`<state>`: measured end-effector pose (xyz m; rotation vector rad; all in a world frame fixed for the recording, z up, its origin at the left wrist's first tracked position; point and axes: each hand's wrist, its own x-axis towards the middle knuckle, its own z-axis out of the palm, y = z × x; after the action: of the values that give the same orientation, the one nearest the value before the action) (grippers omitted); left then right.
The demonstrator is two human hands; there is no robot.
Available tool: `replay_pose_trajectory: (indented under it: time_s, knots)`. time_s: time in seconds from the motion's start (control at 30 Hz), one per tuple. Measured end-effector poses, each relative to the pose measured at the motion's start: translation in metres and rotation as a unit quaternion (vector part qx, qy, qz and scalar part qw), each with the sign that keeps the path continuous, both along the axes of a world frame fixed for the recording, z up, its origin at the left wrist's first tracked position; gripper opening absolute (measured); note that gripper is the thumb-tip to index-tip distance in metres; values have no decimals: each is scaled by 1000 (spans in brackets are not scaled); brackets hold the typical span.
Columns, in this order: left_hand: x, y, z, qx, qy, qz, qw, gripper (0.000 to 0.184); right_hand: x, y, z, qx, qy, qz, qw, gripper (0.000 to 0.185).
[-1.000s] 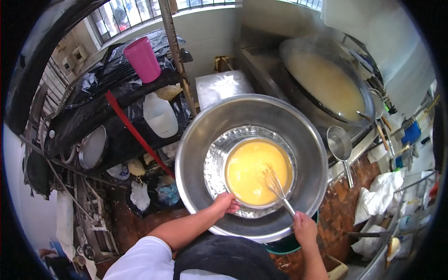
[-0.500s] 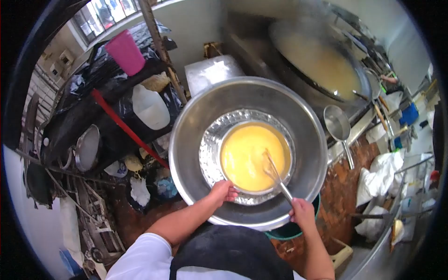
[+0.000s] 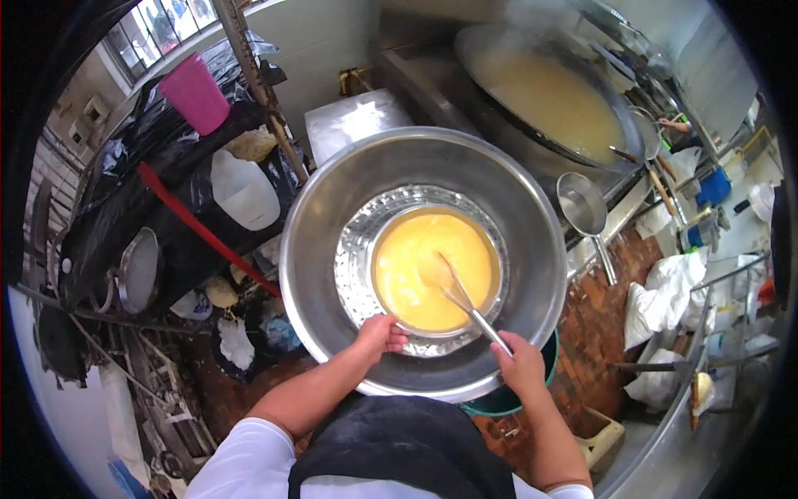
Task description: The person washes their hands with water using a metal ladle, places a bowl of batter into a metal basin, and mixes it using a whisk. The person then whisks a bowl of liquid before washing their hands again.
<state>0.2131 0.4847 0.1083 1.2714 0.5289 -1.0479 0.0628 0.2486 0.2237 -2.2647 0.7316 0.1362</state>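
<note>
In my right hand is the metal handle of a whisk, slanting down with its wires in a yellow liquid. The liquid fills a round metal bowl, which sits inside a much larger steel basin. Around the bowl's base shows a dimpled, shiny metal surface. My left hand has its curled fingers on the bowl's near-left rim, gripping it; the thumb is partly hidden.
A large steaming wok of cloudy liquid is at the back right. A long-handled saucepan rests right of the basin. On the left are a pink bucket, a white plastic jug and a red bar. White sacks lie right.
The whisk has shifted within the liquid, and my right hand has drawn closer to the bowl. My left hand stays at the rim. The whole view has shifted slightly.
</note>
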Motion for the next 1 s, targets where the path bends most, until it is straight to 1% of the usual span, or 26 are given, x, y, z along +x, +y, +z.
replay_pose_trajectory:
  time_s: [0.03,0.13,0.17,0.2,0.23,0.27,0.3,0.33,0.4,0.47,0.5,0.53,0.57,0.6,0.7,0.73,0.77,0.8,0.93,1.0]
  knots:
    - [0,0,0,8,-2,3,1000,25,1,-2,1,117,63,-47,990,27]
    - [-1,1,-5,3,-1,5,1000,26,-1,-6,-3,226,106,-64,966,32]
    - [0,2,-7,-4,-1,4,1000,27,-2,-4,0,184,104,-42,977,30]
    - [0,3,-8,-5,-1,9,1000,27,-4,-2,-2,60,38,15,997,29]
    - [0,4,-7,-7,-2,11,1000,26,-8,0,-5,-66,-28,70,995,29]
    - [-1,3,-6,-10,-1,10,1000,26,-12,1,-5,-193,-90,122,969,29]
    - [0,2,-2,1,-1,6,1000,27,-11,1,-2,-151,-49,106,982,33]
    - [0,2,-3,-5,-3,4,1000,27,-10,1,-5,-170,-79,118,975,33]
    - [0,1,-5,7,-8,3,1000,27,-7,5,0,-139,-50,114,982,34]
    - [1,3,-6,-9,-4,-3,1000,24,1,14,0,-113,-16,91,989,33]
    - [1,3,-6,-14,-2,-4,1000,23,2,15,-10,-45,-19,59,997,34]
    - [0,4,-8,-16,-4,-6,1000,25,7,17,-14,50,29,24,998,32]
    - [0,4,-9,-17,-5,-6,1000,27,10,18,-14,152,91,-24,984,31]
    - [1,4,-10,-17,-7,-4,1000,29,14,18,-12,254,151,-69,953,31]
    - [1,3,-6,-19,-10,-3,1000,27,13,22,-1,194,122,-31,973,26]
    - [2,4,-7,-23,-10,-5,1000,27,9,22,-1,85,60,10,995,25]
    - [2,4,-8,-24,-11,-3,1000,26,2,20,-2,-25,-3,51,998,25]
    - [2,4,-10,-25,-11,-1,1000,26,-4,18,-1,-134,-66,91,985,25]
    - [1,6,-13,-39,-9,8,999,25,-15,-7,31,-159,-59,121,978,28]
    - [1,4,-13,-22,-10,0,1000,26,-20,-18,48,-184,-35,131,974,29]
